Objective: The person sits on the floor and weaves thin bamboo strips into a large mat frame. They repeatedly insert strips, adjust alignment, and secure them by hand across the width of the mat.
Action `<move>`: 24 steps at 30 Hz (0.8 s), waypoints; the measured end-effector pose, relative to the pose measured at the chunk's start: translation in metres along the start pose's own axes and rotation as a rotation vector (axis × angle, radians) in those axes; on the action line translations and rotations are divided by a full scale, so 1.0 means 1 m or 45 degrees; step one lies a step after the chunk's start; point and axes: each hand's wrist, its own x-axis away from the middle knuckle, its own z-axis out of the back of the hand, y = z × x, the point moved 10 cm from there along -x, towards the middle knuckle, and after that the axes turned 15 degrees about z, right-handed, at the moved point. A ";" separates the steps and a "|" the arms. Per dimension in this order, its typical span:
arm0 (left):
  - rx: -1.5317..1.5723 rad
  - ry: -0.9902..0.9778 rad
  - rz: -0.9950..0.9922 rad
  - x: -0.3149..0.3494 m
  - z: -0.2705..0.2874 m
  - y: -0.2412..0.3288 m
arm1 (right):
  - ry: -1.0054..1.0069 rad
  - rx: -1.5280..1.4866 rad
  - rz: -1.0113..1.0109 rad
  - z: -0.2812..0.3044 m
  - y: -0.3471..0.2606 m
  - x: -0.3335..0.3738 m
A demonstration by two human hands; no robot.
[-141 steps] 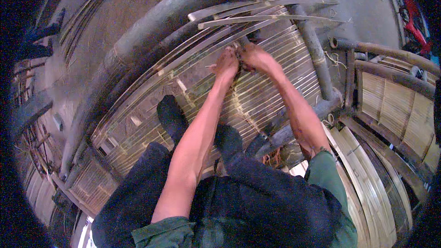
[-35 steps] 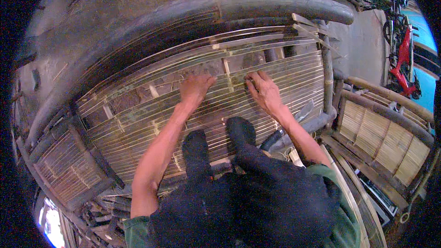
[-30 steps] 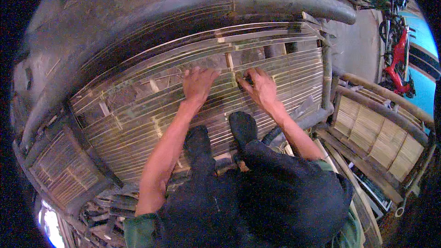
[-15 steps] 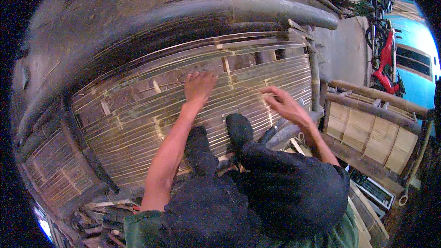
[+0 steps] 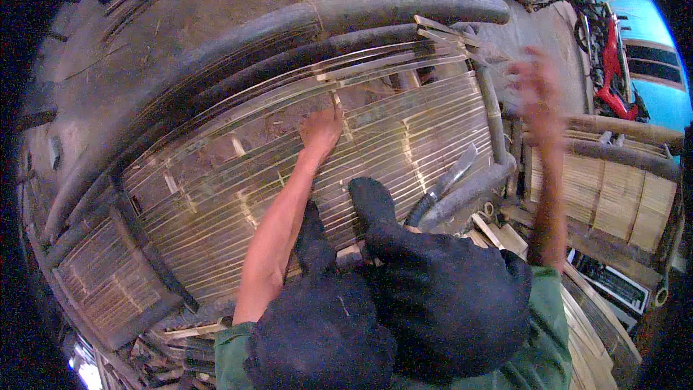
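A wide panel of thin bamboo slats (image 5: 209,245) lies in front of me, with short pale crosspieces woven between its strips. My left hand (image 5: 323,130) rests at the open gap near its far side, fingers curled in beside a crosspiece (image 5: 338,103); what they hold, if anything, is hidden. My right hand (image 5: 536,87) is raised off the panel beyond its right edge, smeared by motion, so its fingers cannot be read. A large knife (image 5: 456,167) with a dark handle lies on the slats at the right, apart from both hands.
Thick bamboo poles (image 5: 404,9) frame the far side. My dark-clad foot (image 5: 372,198) presses on the near slats. A second slatted frame (image 5: 606,188) stands at the right, with split strips (image 5: 592,310) below it. A red motorbike (image 5: 612,65) is farther off.
My right hand has swung up and right, away from the slats. My left hand has shifted slightly and its fingers have curled in. The knife's blade has come into fuller view.
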 end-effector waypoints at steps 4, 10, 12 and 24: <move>0.061 0.289 -0.053 -0.004 0.006 0.008 | -0.404 -0.029 -0.181 -0.237 0.066 0.059; 0.098 0.158 -0.011 -0.016 -0.008 -0.023 | -0.309 -0.239 -0.219 -0.338 -0.025 0.027; 0.157 0.170 -0.064 -0.023 -0.011 -0.028 | -0.434 -0.393 -0.228 -0.359 -0.024 0.032; 0.280 0.304 -0.116 -0.021 0.001 -0.021 | -0.710 -1.575 -0.637 -0.401 -0.025 0.068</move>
